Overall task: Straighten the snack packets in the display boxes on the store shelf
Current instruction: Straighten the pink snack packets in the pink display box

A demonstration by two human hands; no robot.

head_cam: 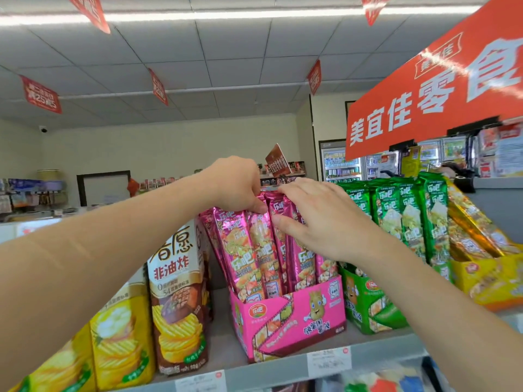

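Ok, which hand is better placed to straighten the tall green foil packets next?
Probably right: the right hand rests on the pink foil packets beside the green foil packets; the left hand pinches pink packet tops farther left.

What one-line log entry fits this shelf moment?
phase: straightening | left hand: grips tops of pink packets | right hand: straight fingers on pink packets | pink display box: on shelf
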